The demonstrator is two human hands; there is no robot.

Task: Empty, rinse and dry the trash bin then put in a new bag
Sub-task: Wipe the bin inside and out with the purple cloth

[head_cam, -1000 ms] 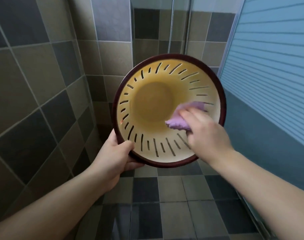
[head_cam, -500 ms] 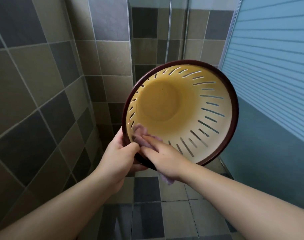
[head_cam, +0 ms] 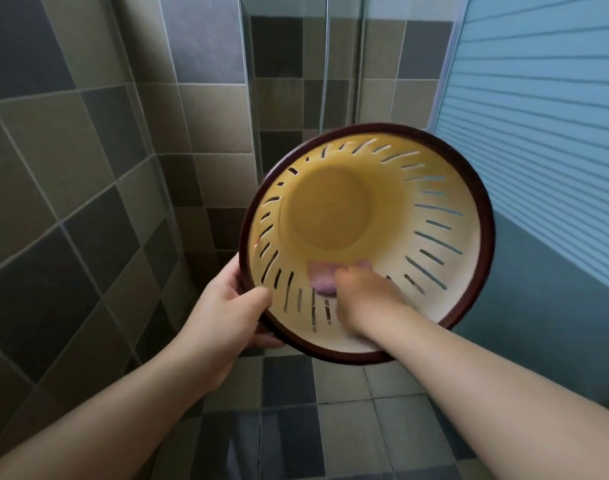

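head cam, looking fwd/down, close-up

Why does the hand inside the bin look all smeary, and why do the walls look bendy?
In the head view, the right hand and the purple cloth are smeared by motion blur; the left hand on the bin rim looks sharper. The wide-angle lens curves the tile lines on the wall. Soft light, no harsh glare.

Cloth (head_cam: 325, 277) inside bin (head_cam: 445, 188), low.
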